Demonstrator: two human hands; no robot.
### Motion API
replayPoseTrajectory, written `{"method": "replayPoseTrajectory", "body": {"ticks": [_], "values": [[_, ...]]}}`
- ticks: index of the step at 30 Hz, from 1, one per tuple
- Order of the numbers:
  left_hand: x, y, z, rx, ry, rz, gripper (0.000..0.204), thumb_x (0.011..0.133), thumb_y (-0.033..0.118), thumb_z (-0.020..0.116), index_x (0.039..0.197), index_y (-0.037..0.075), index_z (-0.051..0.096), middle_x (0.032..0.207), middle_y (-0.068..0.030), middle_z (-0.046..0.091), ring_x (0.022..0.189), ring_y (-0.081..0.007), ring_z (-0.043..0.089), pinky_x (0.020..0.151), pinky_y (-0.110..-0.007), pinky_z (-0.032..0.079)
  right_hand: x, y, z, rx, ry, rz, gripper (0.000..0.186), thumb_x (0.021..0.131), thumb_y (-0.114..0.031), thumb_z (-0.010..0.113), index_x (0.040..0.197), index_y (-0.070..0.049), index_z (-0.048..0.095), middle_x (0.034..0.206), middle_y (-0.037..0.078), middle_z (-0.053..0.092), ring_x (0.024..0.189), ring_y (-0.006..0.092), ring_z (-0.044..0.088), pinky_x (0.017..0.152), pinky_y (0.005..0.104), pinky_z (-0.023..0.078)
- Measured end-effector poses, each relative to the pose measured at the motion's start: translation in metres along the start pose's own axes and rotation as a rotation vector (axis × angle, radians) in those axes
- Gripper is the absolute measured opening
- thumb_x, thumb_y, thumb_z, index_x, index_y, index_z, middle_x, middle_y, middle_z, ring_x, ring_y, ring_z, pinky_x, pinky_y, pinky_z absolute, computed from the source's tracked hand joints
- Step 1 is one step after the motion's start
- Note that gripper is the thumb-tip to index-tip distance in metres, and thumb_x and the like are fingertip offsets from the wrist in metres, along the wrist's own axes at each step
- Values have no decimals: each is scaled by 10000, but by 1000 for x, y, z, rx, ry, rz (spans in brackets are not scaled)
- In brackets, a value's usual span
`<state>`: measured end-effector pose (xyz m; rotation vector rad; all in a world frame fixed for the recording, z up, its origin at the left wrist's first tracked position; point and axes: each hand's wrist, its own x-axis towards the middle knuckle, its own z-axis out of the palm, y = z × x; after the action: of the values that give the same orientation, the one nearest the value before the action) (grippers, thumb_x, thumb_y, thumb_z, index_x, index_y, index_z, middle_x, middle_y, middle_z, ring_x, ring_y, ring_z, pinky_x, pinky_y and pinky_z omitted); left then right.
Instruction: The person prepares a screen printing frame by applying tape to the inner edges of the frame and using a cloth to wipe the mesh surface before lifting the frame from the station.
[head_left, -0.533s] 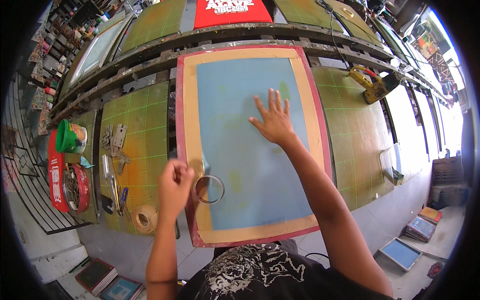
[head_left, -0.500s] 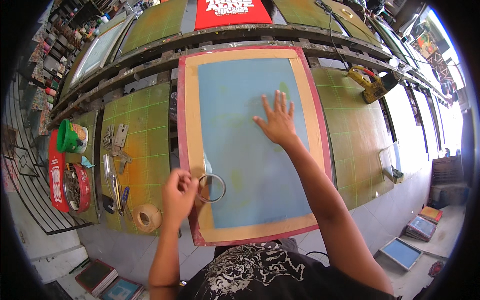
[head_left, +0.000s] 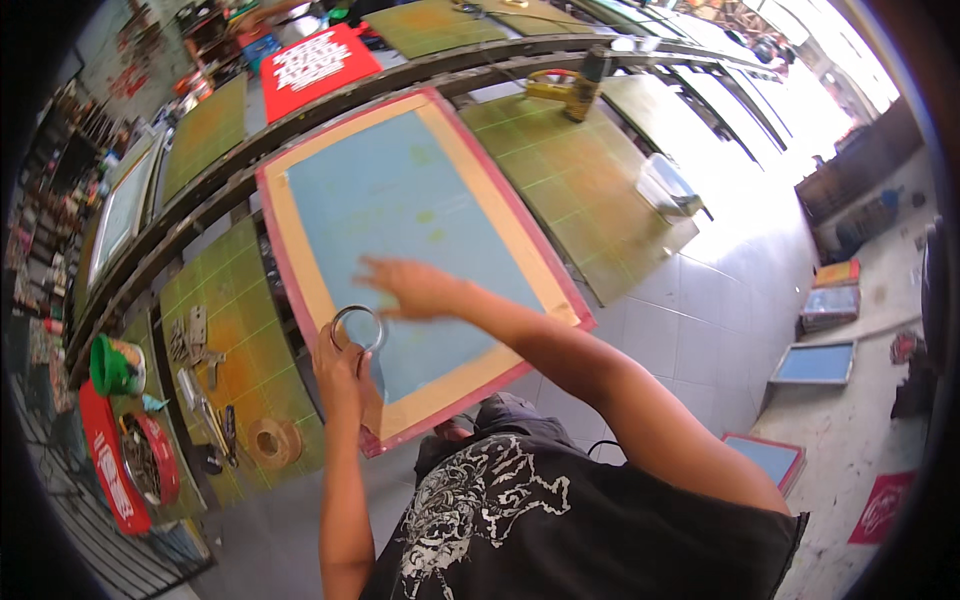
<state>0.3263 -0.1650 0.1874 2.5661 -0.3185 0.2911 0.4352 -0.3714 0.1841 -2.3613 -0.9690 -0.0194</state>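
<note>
A large screen-printing frame [head_left: 590,318] with pinkish-red edges lies before me. Tan tape [head_left: 460,383] borders its blue mesh [head_left: 390,190], which carries faint greenish patches. Near the frame's lower left edge, my left hand [head_left: 340,375] is closed on a narrow ring-shaped tape roll [head_left: 358,308], held upright over the border. My right hand [head_left: 415,287] is over the mesh just beyond and right of the roll, its fingers stretched out and somewhat blurred. Whether a strip of tape runs between the hands, I cannot tell.
On the green board [head_left: 235,275] at left are metal hinges [head_left: 198,335], a cutter [head_left: 231,425] and a wide brown tape roll [head_left: 273,443]. Further left stands a green bucket [head_left: 118,366]. A yellow heat gun [head_left: 575,95] and clear plastic container [head_left: 665,187] sit at right.
My right hand has come from flat on the mesh's far right part back toward the tape roll. My left hand still holds the roll. The whole view has turned and shifted.
</note>
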Motion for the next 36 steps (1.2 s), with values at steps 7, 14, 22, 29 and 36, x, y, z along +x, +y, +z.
{"method": "replayPoseTrajectory", "body": {"ticks": [7,14,22,29,36], "values": [[8,89,18,-208,-124,369,239,752,37,762,978,37,683,1424,-258,436,1254,-439,487,1033,-468,427,-149,-36,-68,50,54,42,197,826,-185,706,999,-93,688,1497,203,394,1265,378,510,1024,475,433],[7,105,0,-109,180,62,722,803,241,752,1416,40,427,1486,-264,363,1356,-428,384,1107,-482,336,-231,61,-143,-181,463,535,159,859,-153,674,986,-71,721,1506,233,384,1330,370,463,1058,431,420],[-131,-96,-79,450,240,-561,409,828,167,690,1169,-16,558,1299,-243,520,1240,-435,459,1055,-495,361,-205,223,-181,-288,543,701,251,849,-161,654,1075,-65,702,1541,228,318,1327,389,453,1039,432,436],[-144,-112,-62,450,127,-568,278,857,166,666,1055,-20,611,1405,-247,466,1234,-434,474,1027,-464,403,-169,295,-169,-378,349,1006,309,866,-212,633,1140,-79,683,1546,210,320,1278,393,493,1021,457,454],[-139,-75,-68,283,325,-637,327,872,145,661,1116,-59,586,1284,-221,513,1203,-414,493,1018,-449,409,-196,288,-157,-409,433,847,502,858,-252,673,1298,-39,557,1554,240,285,1360,406,404,1072,456,412]]}}
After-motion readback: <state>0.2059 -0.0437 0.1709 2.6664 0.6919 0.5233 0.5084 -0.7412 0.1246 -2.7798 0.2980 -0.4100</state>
